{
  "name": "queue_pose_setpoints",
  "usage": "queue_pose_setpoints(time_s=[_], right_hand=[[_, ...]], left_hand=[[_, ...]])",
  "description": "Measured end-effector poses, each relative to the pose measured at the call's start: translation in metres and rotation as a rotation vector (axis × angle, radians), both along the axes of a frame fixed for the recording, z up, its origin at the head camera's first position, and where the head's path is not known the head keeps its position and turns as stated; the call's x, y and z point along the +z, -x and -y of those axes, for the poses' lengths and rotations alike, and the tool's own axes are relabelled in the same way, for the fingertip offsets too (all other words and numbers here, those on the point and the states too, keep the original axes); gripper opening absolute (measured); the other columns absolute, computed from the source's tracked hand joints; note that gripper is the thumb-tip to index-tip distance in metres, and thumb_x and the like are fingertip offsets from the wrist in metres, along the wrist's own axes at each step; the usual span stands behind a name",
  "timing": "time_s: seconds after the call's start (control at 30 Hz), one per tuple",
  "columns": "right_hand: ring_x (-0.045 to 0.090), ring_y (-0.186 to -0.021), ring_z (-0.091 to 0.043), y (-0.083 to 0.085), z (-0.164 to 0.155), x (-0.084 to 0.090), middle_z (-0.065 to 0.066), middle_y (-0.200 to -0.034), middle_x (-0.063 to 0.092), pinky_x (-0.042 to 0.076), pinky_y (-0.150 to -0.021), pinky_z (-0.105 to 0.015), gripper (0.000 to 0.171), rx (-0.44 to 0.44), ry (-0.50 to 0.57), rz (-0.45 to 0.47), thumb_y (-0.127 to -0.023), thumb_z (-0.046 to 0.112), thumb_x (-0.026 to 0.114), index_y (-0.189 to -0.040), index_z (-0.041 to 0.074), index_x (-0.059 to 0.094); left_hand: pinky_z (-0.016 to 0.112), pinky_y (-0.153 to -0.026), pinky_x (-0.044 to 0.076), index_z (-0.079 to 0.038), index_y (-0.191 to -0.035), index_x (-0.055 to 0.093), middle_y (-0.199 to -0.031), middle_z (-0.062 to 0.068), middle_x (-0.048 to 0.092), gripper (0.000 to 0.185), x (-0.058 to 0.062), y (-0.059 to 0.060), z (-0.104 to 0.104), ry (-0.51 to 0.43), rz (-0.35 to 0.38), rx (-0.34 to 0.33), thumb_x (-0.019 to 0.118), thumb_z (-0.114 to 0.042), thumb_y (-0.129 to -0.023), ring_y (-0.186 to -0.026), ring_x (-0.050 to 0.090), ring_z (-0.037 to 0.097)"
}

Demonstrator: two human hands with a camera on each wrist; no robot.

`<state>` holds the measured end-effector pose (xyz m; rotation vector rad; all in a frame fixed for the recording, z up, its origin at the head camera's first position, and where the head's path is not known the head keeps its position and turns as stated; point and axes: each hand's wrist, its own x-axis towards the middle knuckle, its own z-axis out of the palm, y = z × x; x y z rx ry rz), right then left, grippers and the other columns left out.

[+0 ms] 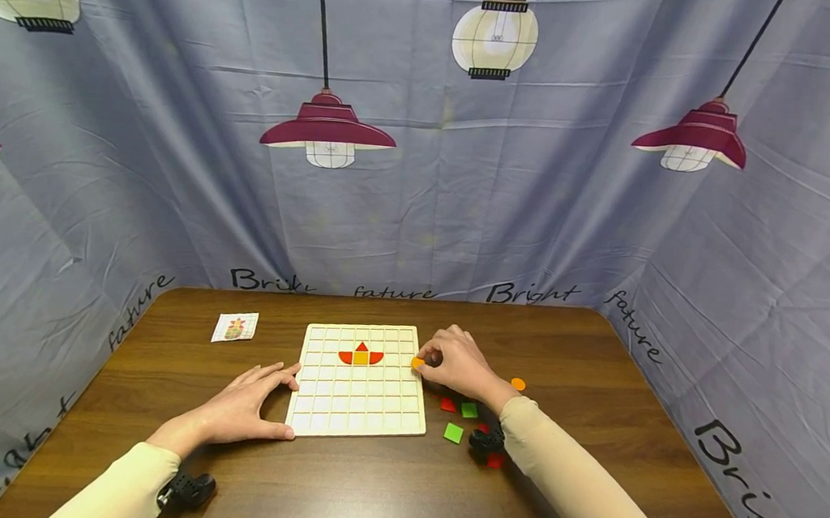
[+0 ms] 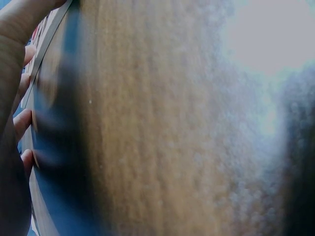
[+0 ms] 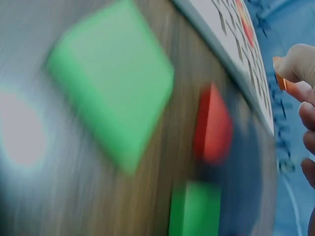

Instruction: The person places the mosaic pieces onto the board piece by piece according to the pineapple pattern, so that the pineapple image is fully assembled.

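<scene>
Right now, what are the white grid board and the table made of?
The white grid board looks like pale painted or raw wood: matte, thin raised ribs, though plastic is possible. The table looks like dark wood or a wood-look laminate, with streaky grain and a soft sheen.

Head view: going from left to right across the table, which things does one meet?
Small picture card → left hand → white grid board → right hand pinching an orange piece → orange round piece.
</scene>
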<state>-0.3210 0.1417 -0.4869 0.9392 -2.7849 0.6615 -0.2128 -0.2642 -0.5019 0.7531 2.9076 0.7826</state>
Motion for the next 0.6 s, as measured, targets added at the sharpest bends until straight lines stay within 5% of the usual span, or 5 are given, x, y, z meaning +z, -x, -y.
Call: queue_pose_setpoints(time_s=[0.43, 0.6], right_hand=[[0.045, -0.088, -0.009, -0.001, 0.077, -0.008, 0.017, -0.084, 0.058, 0.041, -0.091, -0.035, 0.014, 0.081, -0.042, -0.030, -0.087, 0.041, 0.078, -0.093, 0.028, 0.077], [0.045, -0.085, -0.010, -0.001, 0.090, -0.009, 0.017, -0.081, 0.057, 0.042, -0.082, -0.031, 0.013, 0.087, -0.041, -0.029, -0.086, 0.039, 0.079, -0.092, 0.027, 0.077]], left_hand=[[0.064, -0.120, 0.016, -0.026, -0.124, 0.057, -0.162, 0.005, 0.038, 0.066, -0.001, 0.002, 0.000, 0.007, 0.022, 0.004, 0.079, -0.066, -0.077, -0.149, 0.030, 0.040], [0.063, -0.120, 0.016, -0.026, -0.124, 0.057, -0.162, 0.005, 0.039, 0.067, -0.001, 0.002, 0.001, 0.012, 0.021, 0.004, 0.079, -0.067, -0.077, -0.149, 0.030, 0.039]])
